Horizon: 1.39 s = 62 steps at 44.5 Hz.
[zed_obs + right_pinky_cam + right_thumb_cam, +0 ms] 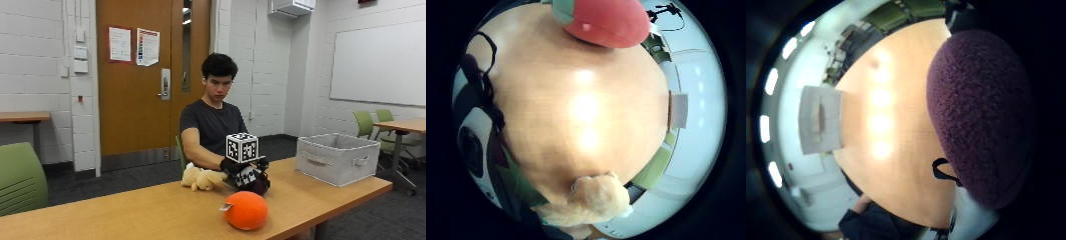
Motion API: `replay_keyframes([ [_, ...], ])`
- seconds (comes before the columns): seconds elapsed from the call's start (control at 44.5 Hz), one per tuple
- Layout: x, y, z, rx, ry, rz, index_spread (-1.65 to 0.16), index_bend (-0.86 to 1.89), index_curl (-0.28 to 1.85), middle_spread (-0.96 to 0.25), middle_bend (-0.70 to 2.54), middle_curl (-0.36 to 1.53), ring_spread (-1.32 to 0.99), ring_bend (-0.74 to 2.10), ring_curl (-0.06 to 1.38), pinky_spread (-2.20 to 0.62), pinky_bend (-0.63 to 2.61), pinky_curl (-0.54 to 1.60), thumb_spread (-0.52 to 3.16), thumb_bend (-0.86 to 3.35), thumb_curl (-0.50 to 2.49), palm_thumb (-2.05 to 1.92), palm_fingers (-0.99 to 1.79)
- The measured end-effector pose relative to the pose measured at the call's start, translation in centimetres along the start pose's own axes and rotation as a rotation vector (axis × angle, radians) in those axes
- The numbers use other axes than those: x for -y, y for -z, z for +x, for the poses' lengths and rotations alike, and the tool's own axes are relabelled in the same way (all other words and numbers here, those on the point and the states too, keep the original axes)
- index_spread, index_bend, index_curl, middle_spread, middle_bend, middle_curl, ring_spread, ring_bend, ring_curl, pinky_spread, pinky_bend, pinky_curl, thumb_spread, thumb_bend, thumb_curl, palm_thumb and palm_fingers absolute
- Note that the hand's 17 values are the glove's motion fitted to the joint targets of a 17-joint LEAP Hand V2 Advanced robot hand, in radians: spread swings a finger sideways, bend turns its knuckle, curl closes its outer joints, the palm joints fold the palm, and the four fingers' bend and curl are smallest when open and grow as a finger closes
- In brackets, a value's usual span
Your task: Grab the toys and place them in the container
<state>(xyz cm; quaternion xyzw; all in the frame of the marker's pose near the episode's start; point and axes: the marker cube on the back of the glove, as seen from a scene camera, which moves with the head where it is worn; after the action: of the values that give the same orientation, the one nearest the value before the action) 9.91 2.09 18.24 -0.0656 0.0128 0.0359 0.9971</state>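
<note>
In the outside view my gloved right hand (pixel 238 167) grips a dark purple plush toy (pixel 257 186) just above the wooden table (pixel 133 212), near its middle. The same purple toy (pixel 981 115) fills much of the thumb side palm view. A tan plush animal (pixel 202 178) lies on the table right beside the hand, and it also shows in the little finger side palm view, tan plush (pixel 596 200). An orange-red round toy (pixel 245 210) sits near the front edge; the red toy (pixel 606 20) shows there too. The grey fabric container (pixel 336 158) stands at the table's right end, container (pixel 821 120).
Bare tabletop lies between the hand and the container. Green chairs (pixel 20 180) stand left of the table and more green chairs (pixel 373 122) at another table on the right. The person's other arm is hidden behind the toys.
</note>
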Motion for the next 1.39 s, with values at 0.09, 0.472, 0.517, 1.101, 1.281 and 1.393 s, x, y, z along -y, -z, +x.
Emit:
replay_keyframes([
  [0.09,0.3,0.5,-0.1,0.012,-0.007,0.000,-0.36,0.02,-0.03,-0.25,0.85,0.47,-0.45,1.24,0.48,-0.44,1.18,0.43,1.08,0.21,0.43,0.62,0.76],
  [0.472,2.1,14.4,-5.9,0.018,0.022,0.092,-0.39,0.19,0.05,-0.35,0.88,0.54,-0.43,1.17,0.48,-0.47,0.96,0.38,0.80,0.19,0.62,0.67,1.03],
  [0.517,2.4,17.2,-8.1,0.037,0.049,0.134,-0.40,0.19,0.05,-0.35,0.87,0.54,-0.43,1.16,0.48,-0.47,0.95,0.38,0.78,0.18,0.64,0.66,1.04],
  [1.101,1.5,23.7,-45.3,-0.032,0.655,0.241,-0.41,0.16,0.01,-0.41,0.74,0.59,-0.45,1.08,0.48,-0.48,0.92,0.40,0.68,0.15,0.84,0.65,1.02],
  [1.281,0.6,21.3,-50.4,-0.015,0.627,0.138,-0.41,0.15,0.00,-0.42,0.71,0.60,-0.46,1.07,0.48,-0.48,0.91,0.40,0.67,0.14,0.90,0.64,1.03],
  [1.393,0.5,20.1,-50.2,0.032,0.593,0.027,-0.38,-0.08,-0.03,-0.32,0.43,0.55,-0.41,1.05,0.50,-0.42,1.10,0.47,0.88,-0.01,0.83,0.38,0.38],
])
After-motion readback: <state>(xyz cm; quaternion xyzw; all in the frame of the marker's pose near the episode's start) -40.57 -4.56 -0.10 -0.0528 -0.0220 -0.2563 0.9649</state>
